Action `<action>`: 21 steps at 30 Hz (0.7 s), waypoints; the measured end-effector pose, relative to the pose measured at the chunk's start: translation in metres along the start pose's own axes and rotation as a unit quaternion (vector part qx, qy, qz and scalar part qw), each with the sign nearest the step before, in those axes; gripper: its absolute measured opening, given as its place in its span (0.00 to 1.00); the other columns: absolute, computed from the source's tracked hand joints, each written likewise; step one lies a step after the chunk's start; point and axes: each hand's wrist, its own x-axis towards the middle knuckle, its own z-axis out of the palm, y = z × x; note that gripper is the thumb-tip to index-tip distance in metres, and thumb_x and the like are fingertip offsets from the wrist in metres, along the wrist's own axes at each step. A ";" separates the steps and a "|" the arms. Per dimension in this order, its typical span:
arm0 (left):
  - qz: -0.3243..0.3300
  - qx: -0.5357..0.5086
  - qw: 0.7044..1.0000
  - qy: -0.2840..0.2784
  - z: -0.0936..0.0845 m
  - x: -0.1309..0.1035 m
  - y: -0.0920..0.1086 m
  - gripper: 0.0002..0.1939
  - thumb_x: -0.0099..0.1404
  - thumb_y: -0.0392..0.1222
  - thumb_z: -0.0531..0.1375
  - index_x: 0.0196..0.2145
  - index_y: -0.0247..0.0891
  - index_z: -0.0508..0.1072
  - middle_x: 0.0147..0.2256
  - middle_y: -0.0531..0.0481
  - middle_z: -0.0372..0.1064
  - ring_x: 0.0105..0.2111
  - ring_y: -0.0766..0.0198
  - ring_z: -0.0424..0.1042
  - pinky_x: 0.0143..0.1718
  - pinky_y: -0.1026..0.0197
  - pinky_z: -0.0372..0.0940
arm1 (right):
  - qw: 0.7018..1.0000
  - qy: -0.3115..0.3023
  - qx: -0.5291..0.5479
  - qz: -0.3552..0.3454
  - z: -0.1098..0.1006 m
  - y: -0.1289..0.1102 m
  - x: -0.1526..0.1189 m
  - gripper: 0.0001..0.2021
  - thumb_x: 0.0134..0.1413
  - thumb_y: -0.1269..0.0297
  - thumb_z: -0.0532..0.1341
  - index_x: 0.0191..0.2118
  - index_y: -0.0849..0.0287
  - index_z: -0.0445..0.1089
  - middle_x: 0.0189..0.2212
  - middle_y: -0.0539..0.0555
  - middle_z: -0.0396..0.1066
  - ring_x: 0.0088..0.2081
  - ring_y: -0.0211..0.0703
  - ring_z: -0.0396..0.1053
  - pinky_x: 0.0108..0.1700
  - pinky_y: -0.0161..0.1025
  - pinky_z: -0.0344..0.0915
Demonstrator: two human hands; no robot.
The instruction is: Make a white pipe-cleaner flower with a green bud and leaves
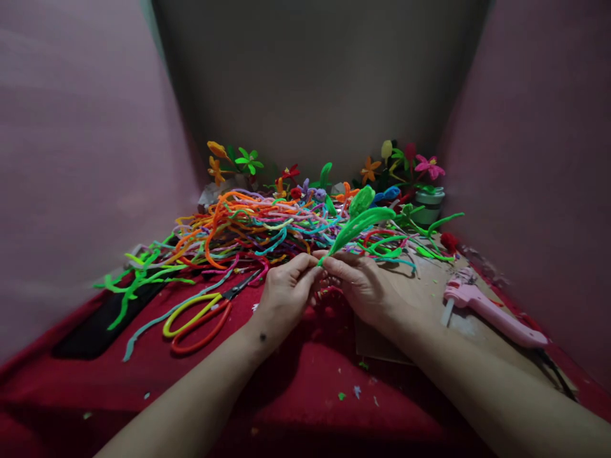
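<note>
My left hand [292,285] and my right hand [358,280] meet at the centre, above the red cloth. Both are closed, pinching the lower end of a green pipe-cleaner leaf piece [356,228] between thumbs and fingertips. Its looped leaves rise from my fingers and lean up to the right. My curled fingers hide the base of the piece. Left of my left hand lie scissors [200,318] with one yellow and one red handle loop. Directly behind both hands spreads a tangled heap of coloured pipe cleaners [258,222].
A pink glue gun [491,308] rests on cardboard [424,292] at the right. Finished pipe-cleaner flowers [429,166] stand along the back, near a pale pot [428,207]. A black flat object [102,324] lies at the left. Pinkish walls rise on both sides.
</note>
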 end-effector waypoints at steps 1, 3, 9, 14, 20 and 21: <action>-0.034 -0.054 0.998 -0.018 -0.001 0.001 0.002 0.08 0.60 0.42 0.56 0.26 0.37 0.69 0.18 0.57 0.62 0.15 0.72 0.60 0.18 0.69 0.56 | 1.000 -0.016 0.005 0.005 0.001 -0.001 0.000 0.09 0.45 0.61 0.64 0.33 0.60 0.73 0.24 0.49 0.70 0.25 0.36 0.66 0.31 0.36 0.64; -0.081 -0.155 0.983 -0.051 -0.002 0.003 0.003 0.08 0.58 0.42 0.57 0.26 0.35 0.68 0.18 0.57 0.63 0.14 0.73 0.61 0.16 0.70 0.56 | 0.999 -0.048 0.019 0.012 0.002 -0.003 0.000 0.09 0.48 0.60 0.62 0.33 0.61 0.73 0.23 0.50 0.69 0.25 0.36 0.66 0.31 0.36 0.64; -0.167 -0.344 0.914 -0.137 -0.007 0.006 -0.003 0.08 0.57 0.42 0.61 0.27 0.35 0.67 0.17 0.59 0.60 0.10 0.77 0.54 0.09 0.73 0.52 | 0.997 -0.060 0.046 0.015 -0.004 -0.003 0.003 0.08 0.45 0.66 0.64 0.35 0.59 0.74 0.25 0.49 0.71 0.27 0.36 0.68 0.35 0.37 0.64; -0.198 -0.399 0.868 -0.222 -0.013 0.008 0.000 0.11 0.59 0.39 0.59 0.41 0.38 0.68 0.17 0.61 0.58 0.09 0.78 0.48 0.09 0.74 0.51 | 0.994 -0.077 0.071 0.029 -0.009 0.003 0.005 0.09 0.45 0.65 0.66 0.35 0.58 0.74 0.25 0.49 0.73 0.28 0.35 0.69 0.37 0.37 0.64; -0.117 -0.152 0.973 -0.132 -0.005 0.005 0.003 0.10 0.61 0.45 0.55 0.29 0.35 0.68 0.18 0.57 0.60 0.12 0.74 0.57 0.14 0.69 0.54 | 0.997 -0.049 0.049 0.029 -0.006 0.004 0.004 0.09 0.46 0.61 0.64 0.33 0.60 0.73 0.21 0.49 0.70 0.21 0.35 0.66 0.26 0.35 0.62; -0.075 -0.063 0.991 -0.089 -0.003 0.003 0.002 0.12 0.61 0.46 0.55 0.25 0.36 0.66 0.18 0.56 0.61 0.14 0.72 0.59 0.16 0.68 0.54 | 0.998 -0.031 0.043 0.027 -0.005 0.003 0.004 0.10 0.45 0.60 0.65 0.33 0.61 0.73 0.21 0.49 0.70 0.21 0.35 0.66 0.25 0.34 0.62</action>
